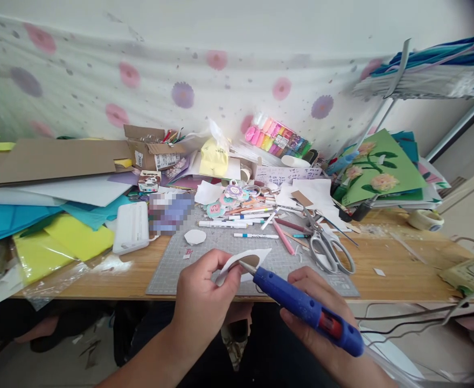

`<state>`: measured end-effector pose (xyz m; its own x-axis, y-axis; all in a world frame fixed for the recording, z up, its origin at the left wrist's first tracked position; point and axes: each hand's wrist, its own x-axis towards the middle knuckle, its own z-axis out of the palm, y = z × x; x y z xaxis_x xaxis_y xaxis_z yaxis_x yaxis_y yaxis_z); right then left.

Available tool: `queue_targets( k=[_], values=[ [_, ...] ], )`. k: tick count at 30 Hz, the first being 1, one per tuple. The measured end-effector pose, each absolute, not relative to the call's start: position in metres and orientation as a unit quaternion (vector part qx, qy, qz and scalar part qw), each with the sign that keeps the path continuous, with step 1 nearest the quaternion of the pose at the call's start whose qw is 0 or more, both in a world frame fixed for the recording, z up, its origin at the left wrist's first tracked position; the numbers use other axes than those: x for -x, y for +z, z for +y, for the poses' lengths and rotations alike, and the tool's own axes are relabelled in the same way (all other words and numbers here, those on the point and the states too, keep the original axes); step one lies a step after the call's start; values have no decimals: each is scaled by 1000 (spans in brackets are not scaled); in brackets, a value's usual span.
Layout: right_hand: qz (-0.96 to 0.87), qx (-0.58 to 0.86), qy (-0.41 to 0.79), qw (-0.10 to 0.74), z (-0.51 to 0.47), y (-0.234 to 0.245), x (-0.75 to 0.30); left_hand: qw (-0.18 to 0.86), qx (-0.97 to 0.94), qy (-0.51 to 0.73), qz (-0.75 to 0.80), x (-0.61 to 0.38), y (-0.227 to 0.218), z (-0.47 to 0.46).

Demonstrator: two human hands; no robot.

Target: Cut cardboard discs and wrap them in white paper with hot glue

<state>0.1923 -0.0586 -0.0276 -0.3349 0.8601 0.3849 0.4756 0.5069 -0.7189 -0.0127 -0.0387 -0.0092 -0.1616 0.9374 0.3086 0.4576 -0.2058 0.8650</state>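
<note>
My left hand (208,288) pinches a white paper piece (257,253) with a brown cardboard disc (250,261) on its near face. In my right hand (321,318) is a blue hot glue gun (297,299), its metal nozzle pointing left at the cardboard; whether the tip touches is hard to tell. Both hands are over the front edge of a grey cutting mat (172,269). Beyond them a white paper polygon (195,237) lies on the mat, with a marker (256,235) to its right.
Large grey-handled scissors (329,250) lie on the mat's right side. Pens and paper cutouts (235,191) are heaped behind. A white plastic case (131,227) and yellow sheets (79,242) are at left. Cables (415,318) hang at right, near a tape roll (425,220).
</note>
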Motion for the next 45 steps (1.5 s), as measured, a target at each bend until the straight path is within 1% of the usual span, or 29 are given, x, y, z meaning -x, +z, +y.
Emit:
queue_targets(
  k=[17, 21, 27, 32, 39, 45],
  values=[
    [-769, 442, 248, 390, -57, -27, -194, 235, -602, 484, 590, 13, -10, -36],
    [-770, 432, 241, 402, -55, -30, -197, 233, -599, 478, 598, 15, -10, -37],
    [-762, 442, 233, 413, -54, -33, -199, 252, -591, 479, 598, 16, -8, -37],
    [-746, 454, 251, 418, -55, -36, -201, 253, -597, 492, 582, 19, -10, -36],
    [-746, 461, 248, 411, -55, -35, -202, 353, -572, 479, 565, 24, -17, -32],
    [-750, 464, 239, 406, -54, -36, -203, 404, -543, 504, 537, 27, -19, -31]
  ],
)
